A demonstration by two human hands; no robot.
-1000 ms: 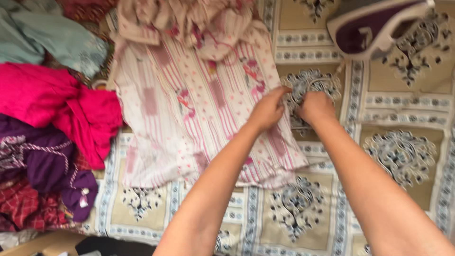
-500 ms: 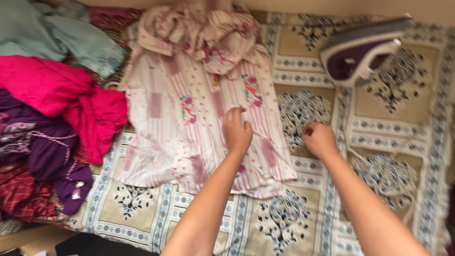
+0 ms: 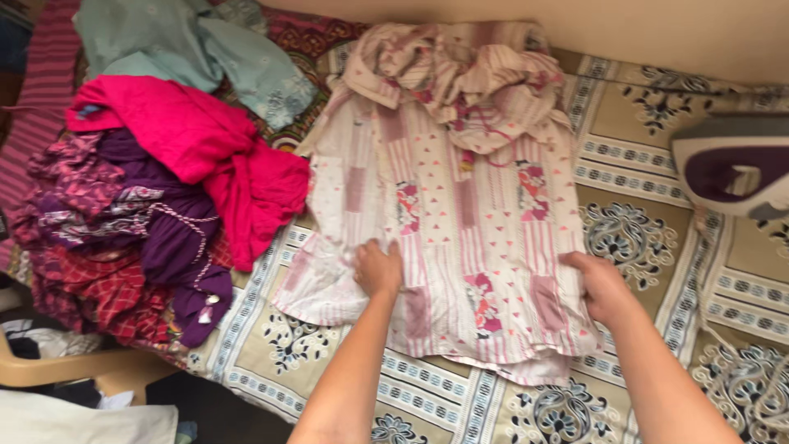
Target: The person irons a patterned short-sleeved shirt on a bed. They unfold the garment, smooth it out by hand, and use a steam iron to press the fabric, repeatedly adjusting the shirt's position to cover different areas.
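One head-worn view looks steeply down, close over the patterned bedspread (image 3: pixel 657 131)

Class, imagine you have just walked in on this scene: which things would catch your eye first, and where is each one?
Most striking is the pink-and-white patchwork garment spread flat in the middle of the patterned bedspread, with the left hand pressing its lower left part and the right hand at its right edge. To the left lies a heap with a bright magenta garment on top, and a purple-and-white iron rests at the far right.
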